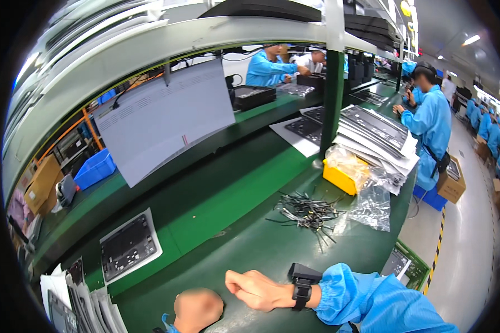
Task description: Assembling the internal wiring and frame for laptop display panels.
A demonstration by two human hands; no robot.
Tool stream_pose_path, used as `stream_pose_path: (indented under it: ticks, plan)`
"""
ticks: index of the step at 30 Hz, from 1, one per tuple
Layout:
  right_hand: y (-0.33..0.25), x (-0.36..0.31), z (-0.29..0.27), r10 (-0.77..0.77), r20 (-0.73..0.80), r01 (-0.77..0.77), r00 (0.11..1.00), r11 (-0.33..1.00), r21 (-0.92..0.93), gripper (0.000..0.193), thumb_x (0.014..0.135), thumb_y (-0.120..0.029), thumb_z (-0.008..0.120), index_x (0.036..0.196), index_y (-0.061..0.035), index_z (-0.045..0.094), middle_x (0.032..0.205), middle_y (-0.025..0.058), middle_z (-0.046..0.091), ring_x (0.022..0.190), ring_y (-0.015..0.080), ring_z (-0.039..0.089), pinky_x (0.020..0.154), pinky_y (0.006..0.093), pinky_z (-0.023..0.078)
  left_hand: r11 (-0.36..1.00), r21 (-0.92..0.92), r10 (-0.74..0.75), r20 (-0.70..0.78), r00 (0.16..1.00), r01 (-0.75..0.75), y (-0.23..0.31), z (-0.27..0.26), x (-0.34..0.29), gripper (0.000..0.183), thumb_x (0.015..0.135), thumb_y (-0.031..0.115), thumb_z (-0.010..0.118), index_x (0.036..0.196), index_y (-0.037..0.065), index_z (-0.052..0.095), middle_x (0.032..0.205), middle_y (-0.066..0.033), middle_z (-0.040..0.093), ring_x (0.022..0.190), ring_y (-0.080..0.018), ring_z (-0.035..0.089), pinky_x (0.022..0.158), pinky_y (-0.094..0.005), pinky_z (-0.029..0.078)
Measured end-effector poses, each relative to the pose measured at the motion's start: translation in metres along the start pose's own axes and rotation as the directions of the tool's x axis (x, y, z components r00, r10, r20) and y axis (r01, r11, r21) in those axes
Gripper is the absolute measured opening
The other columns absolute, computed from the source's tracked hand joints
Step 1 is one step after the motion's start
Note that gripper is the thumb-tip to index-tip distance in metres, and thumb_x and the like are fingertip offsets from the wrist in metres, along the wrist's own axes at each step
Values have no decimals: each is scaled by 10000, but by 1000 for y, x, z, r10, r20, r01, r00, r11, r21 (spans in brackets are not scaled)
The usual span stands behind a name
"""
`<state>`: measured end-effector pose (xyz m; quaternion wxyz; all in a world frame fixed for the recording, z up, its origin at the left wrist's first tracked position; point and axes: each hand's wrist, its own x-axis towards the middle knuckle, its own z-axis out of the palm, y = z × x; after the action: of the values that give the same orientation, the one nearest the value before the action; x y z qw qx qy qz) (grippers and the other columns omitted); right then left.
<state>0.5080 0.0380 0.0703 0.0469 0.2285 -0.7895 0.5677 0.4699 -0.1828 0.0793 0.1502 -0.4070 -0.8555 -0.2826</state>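
My right hand (253, 289) is closed over the near edge of the green bench (200, 255), fingers curled in, with nothing showing in it. A black device on a strap (303, 286) circles that wrist, below a blue sleeve. Just to the left is my left hand (199, 308), a rounded, blurred shape with its fingers hidden. The two hands are apart. Beyond my right hand lies a loose heap of short black cables (310, 212). To the left, a dark flat panel with cutouts (129, 247) rests on a white sheet.
A yellow bin (345, 176) with clear plastic bags stands by stacked panels and white sheets (378, 133). More sheets (91, 308) stack at lower left. A large white paper (166, 119) hangs from the shelf. A blue-clad person (428, 122) works at right; a green crate (411, 263) sits below.
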Motion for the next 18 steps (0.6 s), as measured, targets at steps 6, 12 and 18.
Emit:
stream_pose_path:
  ticks: [6, 12, 18]
  plan:
    - [-2, 0, 3, 40, -5, -39, 999, 992, 122, 142, 944, -104, 572, 978, -24, 460, 674, 145, 536, 591, 293, 526, 582, 425, 425, 998, -57, -8, -12, 1000, 7, -5, 2, -8, 360, 789, 122, 749, 557, 84, 476, 468, -81, 479, 417, -286, 541, 436, -403, 424]
    - [-5, 1, -9, 87, 94, -101, 992, 981, 166, 195, 996, -131, 606, 986, -35, 436, 701, 98, 532, 590, 204, 483, 566, 374, 402, 545, -765, -276, 223, 935, 343, 13, 4, -2, 429, 980, 125, 701, 632, 42, 465, 571, 72, 364, 571, -32, 298, 490, -287, 226]
    - [-1, 4, -10, 76, 120, -97, 990, 978, 186, 206, 1001, -95, 639, 970, -44, 442, 668, 9, 479, 585, 81, 407, 520, 306, 344, 490, -790, -250, 277, 928, 368, 7, 6, 3, 404, 977, 81, 680, 635, 32, 470, 599, 64, 411, 601, -46, 311, 517, -286, 227]
